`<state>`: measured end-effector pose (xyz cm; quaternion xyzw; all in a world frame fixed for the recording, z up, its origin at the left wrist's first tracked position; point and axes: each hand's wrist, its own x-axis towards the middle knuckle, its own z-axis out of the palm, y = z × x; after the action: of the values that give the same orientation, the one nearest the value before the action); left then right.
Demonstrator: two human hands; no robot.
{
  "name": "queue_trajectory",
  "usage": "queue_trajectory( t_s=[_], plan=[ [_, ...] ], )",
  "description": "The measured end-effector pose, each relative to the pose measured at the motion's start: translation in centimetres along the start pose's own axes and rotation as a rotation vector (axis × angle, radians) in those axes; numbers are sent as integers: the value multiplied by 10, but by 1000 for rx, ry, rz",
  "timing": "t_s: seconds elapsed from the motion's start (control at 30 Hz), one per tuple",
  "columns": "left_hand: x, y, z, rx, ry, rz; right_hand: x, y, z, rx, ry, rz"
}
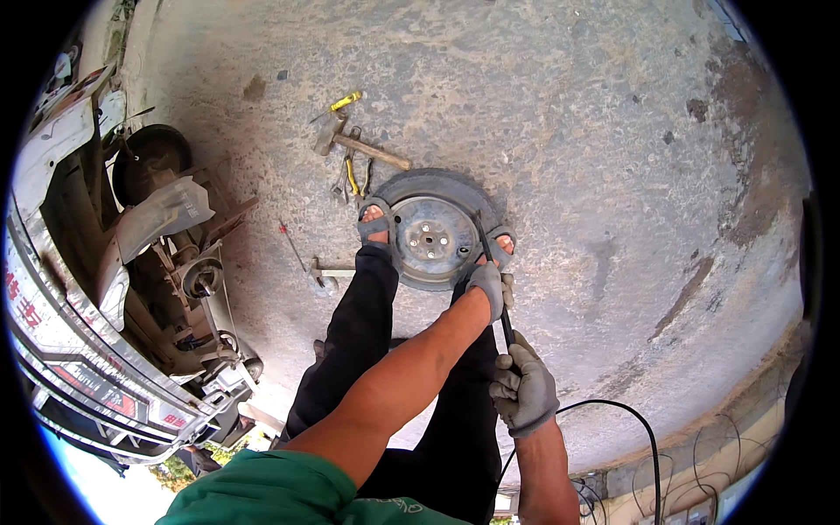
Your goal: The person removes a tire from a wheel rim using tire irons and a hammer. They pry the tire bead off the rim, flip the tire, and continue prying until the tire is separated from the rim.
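A wheel lies flat on the ground, its black tire (442,181) around a grey metal rim (409,234) with a bolted hub in the middle. My sandalled feet press on the tire at both sides. A long dark tire lever (507,325) slants up from my hands, its far tip at the right edge of the rim. Gloved in grey, my left hand (490,289) is closed around the lever near the wheel. Lower down, my right hand (527,385), also gloved, grips the lever's near end.
Beyond the wheel lie a wooden-handled hammer (372,152), yellow-handled pliers (352,177) and a yellow-handled screwdriver (346,101). Another hammer-like tool (334,272) rests left of my leg. A tipped vehicle (131,262) stands at the left. A black cable (643,422) curves at the lower right.
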<state>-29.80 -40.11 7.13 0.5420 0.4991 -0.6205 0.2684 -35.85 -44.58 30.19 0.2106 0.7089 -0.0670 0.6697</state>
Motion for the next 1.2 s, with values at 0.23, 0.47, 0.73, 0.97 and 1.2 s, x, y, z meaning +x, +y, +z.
queue_trajectory(
  t_s=[0.23, 0.47, 0.73, 0.97, 1.2],
  plan=[
    [34, 3, -37, 165, 44, 82, 30, 51, -1, -105, 15, -15],
    [-27, -10, -45, 43, -135, 28, -5, 54, -27, -128, -141, 1],
    [-87, 38, -122, -291, -415, -29, -49, 76, 16, -648, -374, -97],
    [-158, 33, -232, -80, -423, 199, -76, 103, 44, -1027, -545, -212],
    [-166, -22, -289, -27, -144, 471, -61, 91, 15, -959, -499, -204]
  ],
)
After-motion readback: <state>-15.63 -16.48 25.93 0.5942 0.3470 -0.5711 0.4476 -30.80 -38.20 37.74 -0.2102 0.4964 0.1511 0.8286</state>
